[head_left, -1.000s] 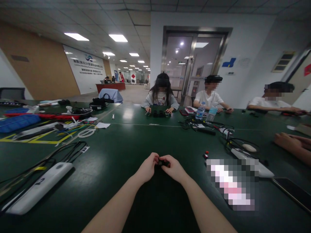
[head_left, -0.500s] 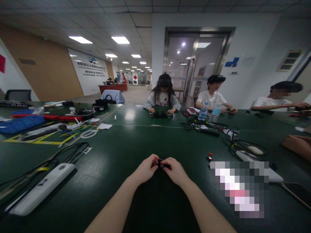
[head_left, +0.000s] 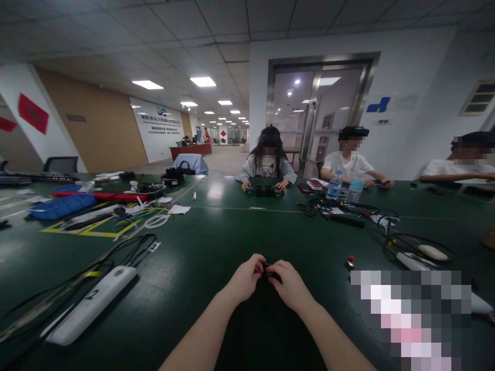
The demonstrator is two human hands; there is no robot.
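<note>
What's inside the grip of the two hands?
A small black part shows between the fingers of the left hand and right hand. The fingers cover its ends, so its full shape, and whether it's one piece or several, can't be seen.

The hands [head_left: 246, 280] partly hide a small dark object [head_left: 266, 270], its details too small to tell.

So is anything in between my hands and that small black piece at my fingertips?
Nothing visible. Your left hand and right hand both have their fingertips on the small black piece. Your fingers cover part of it, so I can't see what's behind them.
</note>
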